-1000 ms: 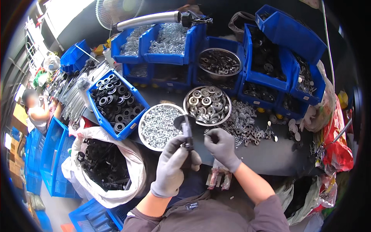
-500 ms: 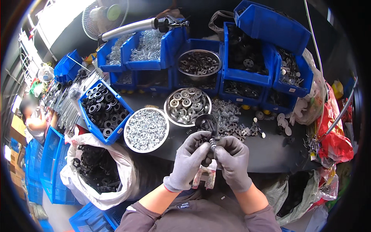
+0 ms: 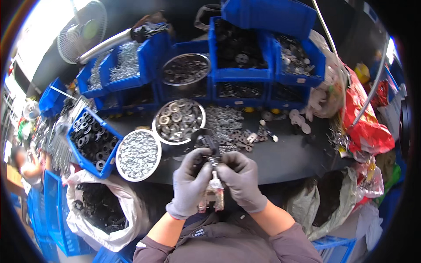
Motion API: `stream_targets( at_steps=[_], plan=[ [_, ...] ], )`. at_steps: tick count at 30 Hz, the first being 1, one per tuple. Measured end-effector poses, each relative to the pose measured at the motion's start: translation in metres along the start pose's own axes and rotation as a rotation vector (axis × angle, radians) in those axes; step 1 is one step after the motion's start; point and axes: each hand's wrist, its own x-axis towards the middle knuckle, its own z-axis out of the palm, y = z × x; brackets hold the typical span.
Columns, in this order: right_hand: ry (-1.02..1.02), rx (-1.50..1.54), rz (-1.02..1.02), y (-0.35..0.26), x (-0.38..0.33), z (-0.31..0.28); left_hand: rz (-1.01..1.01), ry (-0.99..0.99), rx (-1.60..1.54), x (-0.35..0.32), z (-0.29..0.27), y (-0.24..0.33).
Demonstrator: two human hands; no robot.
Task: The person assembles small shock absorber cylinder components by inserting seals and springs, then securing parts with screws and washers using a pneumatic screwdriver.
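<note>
Both my hands wear grey gloves and meet in front of my chest at the table's edge. A small black part with a rounded top (image 3: 204,138), caster-like in shape, is gripped between them. My left hand (image 3: 189,184) curls its fingers around its left side. From the right, my right hand (image 3: 242,180) pinches at its lower end, where something small and metallic shows; the fingers hide most of it. Just below the hands is a tool with two worn, wrapped handles (image 3: 212,197); whether the hands touch it I cannot tell.
Beyond my hands stand a steel bowl of metal discs (image 3: 202,118), a white tub of small metal pieces (image 3: 139,155) and a blue bin of black rings (image 3: 115,168). Loose hardware (image 3: 223,120) lies beside the bowl. Stacked blue bins (image 3: 241,74) line the back; open sacks (image 3: 131,197) flank me.
The whole view has swung to the right, so the bins and bowls sit further left in it. Both hands still hold the black part together; the tool's handles below them show more fully.
</note>
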Motion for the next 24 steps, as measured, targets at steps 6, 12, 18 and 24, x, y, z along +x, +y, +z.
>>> stream_targets(
  at_steps=[6,12,18,24],
  plan=[
    [-0.005,-0.203,-0.074,-0.006,0.012,-0.035,-0.004,0.024,0.003,0.003,-0.009,-0.01],
    [0.357,-1.467,-0.368,-0.011,0.062,-0.187,-0.151,0.081,-0.075,0.011,-0.003,0.008],
    [0.485,-1.852,-0.326,0.003,0.076,-0.215,-0.352,-0.035,-0.193,0.013,0.013,0.01],
    [0.449,-1.124,-0.597,-0.024,0.044,-0.174,-0.333,-0.042,-0.224,0.018,0.022,0.002]
  ],
)
